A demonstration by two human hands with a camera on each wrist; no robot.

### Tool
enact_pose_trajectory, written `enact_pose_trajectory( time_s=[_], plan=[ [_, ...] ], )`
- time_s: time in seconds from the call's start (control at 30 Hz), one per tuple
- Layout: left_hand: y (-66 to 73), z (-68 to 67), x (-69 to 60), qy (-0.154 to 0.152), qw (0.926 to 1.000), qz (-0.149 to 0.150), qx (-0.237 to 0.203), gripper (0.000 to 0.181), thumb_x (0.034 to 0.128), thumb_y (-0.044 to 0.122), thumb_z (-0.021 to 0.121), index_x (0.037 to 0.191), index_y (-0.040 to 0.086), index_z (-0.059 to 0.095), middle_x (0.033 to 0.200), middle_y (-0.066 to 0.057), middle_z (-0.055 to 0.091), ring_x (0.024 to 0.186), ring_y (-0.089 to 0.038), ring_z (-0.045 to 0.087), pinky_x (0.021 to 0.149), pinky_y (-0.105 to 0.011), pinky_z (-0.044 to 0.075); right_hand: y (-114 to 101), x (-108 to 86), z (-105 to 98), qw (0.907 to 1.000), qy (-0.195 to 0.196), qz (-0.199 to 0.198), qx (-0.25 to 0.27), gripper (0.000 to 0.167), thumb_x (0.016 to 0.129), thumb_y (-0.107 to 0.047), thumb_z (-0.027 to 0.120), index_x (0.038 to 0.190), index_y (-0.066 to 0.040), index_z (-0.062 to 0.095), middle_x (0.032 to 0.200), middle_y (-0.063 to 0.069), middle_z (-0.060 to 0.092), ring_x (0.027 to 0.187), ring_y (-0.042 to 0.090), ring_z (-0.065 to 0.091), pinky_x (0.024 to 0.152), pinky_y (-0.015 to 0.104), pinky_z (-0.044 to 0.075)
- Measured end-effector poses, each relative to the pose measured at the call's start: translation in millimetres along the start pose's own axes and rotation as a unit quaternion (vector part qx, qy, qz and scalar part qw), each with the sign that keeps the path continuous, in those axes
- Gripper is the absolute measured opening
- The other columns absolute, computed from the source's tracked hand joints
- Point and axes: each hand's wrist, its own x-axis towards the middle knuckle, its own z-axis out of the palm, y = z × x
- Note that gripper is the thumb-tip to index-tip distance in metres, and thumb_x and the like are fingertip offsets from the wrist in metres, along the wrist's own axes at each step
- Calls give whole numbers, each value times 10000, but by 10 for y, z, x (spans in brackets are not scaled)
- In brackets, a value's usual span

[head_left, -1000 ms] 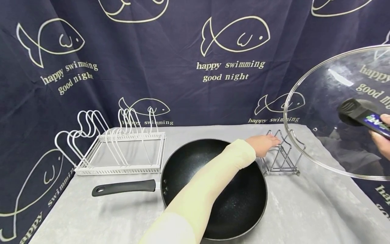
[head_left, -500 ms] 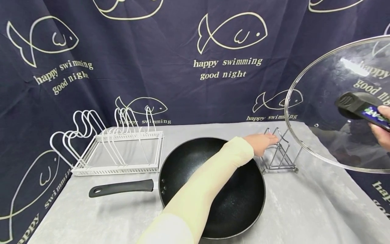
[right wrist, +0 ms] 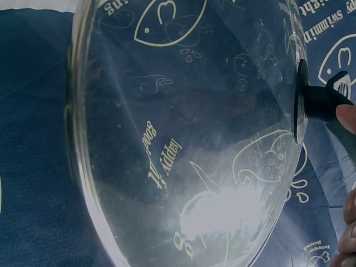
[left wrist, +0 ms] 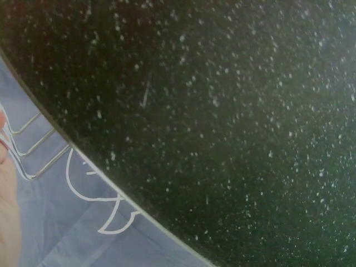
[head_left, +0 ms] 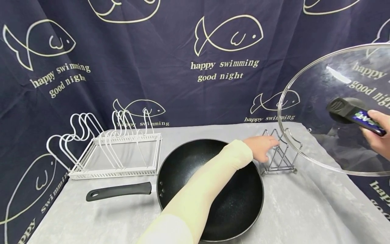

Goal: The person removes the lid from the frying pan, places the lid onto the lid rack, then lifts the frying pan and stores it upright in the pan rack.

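A large glass lid (head_left: pixel 310 135) with a metal rim is held up, tilted, at the right of the head view. My right hand (head_left: pixel 379 134) grips its black handle (head_left: pixel 361 117); the right wrist view shows the thumb on that handle (right wrist: pixel 325 103). My left arm reaches across a black frying pan (head_left: pixel 231 203). Beyond the pan, my left hand (head_left: pixel 260 147) lies at the left side of a small metal wire rack (head_left: pixel 283 159), fingers extended over its top and thumb apart. The left wrist view shows the pan's dark surface (left wrist: pixel 194 122) and only a sliver of that hand (left wrist: pixel 8 211).
A white wire dish rack (head_left: pixel 115 171) with upright loops stands at the back left. The pan's handle (head_left: pixel 118 191) points left in front of it. A grey cloth covers the table (head_left: pixel 304 210); behind hangs a dark blue curtain (head_left: pixel 170 61) with fish prints.
The lid and right hand dipped lower and shifted slightly left in view. My left thumb now shows apart from the fingers beside the small rack. The head view has shifted a little.
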Motion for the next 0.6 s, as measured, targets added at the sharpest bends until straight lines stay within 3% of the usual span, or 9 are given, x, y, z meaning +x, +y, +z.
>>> enact_pose_trajectory(
  time_s=[0.17,0.2,0.23,0.37,0.4,0.43,0.53,0.6],
  plan=[
    [4,-5,15,79,9999,-49,-86,649,880,254,598,1461,88,362,1426,9,417,1276,-67,403,1017,-81,238,-121,85,-32,9993,320,30,166,504,870,-396,626,1134,31,662,1142,188,657,1077,217,608,971,182,393],
    [5,-2,19,129,9999,-60,-98,618,902,276,583,1453,89,377,1415,10,429,1268,-65,413,1016,-84,246,-112,85,-27,9993,359,-15,126,559,877,-465,586,1149,18,660,1155,162,658,1090,173,592,972,123,345],
    [5,4,25,210,9996,-69,-151,549,932,296,558,1425,98,420,1382,13,458,1242,-64,436,1005,-89,267,-165,114,-45,9995,292,39,149,519,873,-405,619,1143,37,653,1148,189,655,1072,234,608,966,182,393],
    [7,23,32,500,9983,-112,-281,342,1030,308,397,1276,127,552,1280,29,542,1214,-60,469,999,-109,296,-294,168,-66,9996,201,174,8,561,879,-450,620,1140,46,650,1168,171,647,1085,246,605,979,184,382],
    [7,27,29,550,9979,-137,-314,331,1039,296,370,1249,131,566,1280,32,554,1236,-67,462,1013,-112,284,-358,201,-81,9997,163,192,-74,570,882,-458,614,1133,53,648,1142,207,650,1042,314,618,980,177,374],
    [6,29,25,581,9977,-138,-306,321,1043,281,357,1228,132,573,1290,29,559,1260,-76,449,1029,-118,272,-444,243,-107,9996,109,235,-63,544,880,-416,634,1126,68,643,1126,234,648,1009,364,618,955,247,421],
    [6,35,9,550,9982,-145,-185,327,1042,262,362,1274,127,548,1387,24,509,1351,-82,351,1080,-115,170,-634,332,-155,9994,114,190,-257,563,894,-453,597,1131,56,644,1108,242,652,942,440,605,943,227,418],
    [10,40,-3,494,9987,-134,-84,355,1042,250,360,1339,122,507,1440,13,460,1382,-92,303,1095,-121,113,-775,392,-185,9996,81,167,-199,570,901,-448,585,1138,68,633,1142,182,657,981,348,623,933,198,412]
  ],
)
